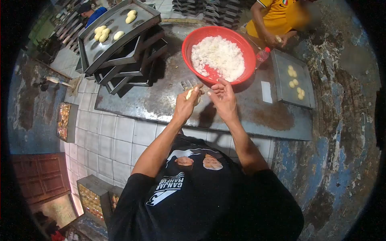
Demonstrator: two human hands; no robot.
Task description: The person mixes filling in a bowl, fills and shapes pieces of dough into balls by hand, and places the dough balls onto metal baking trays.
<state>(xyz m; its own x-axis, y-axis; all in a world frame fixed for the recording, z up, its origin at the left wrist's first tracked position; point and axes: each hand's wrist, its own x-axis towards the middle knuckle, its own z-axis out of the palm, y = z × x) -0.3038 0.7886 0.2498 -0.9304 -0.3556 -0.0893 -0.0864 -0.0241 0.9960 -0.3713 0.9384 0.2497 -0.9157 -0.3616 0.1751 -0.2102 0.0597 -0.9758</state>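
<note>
Pale dough (189, 94) shows between the curled fingers and thumb of my left hand (186, 105), just below the red basin. My right hand (224, 100) is beside it with its fingers apart and partly bent, near the basin's lower rim; I see nothing held in it. The red basin (250, 60) holds a white crumbly filling (219, 56), with a bare patch of red at its lower part. A clear plastic piece (187, 84) lies on the metal table (161, 105) behind my left hand.
Stacked metal trays (105, 54) stand at the left, the top one bearing dough pieces (102, 33). At the right are a tray (286, 96) with dough pieces, a white card (266, 92) and a bottle (263, 55). A co-worker in yellow (277, 20) holds dough across the table.
</note>
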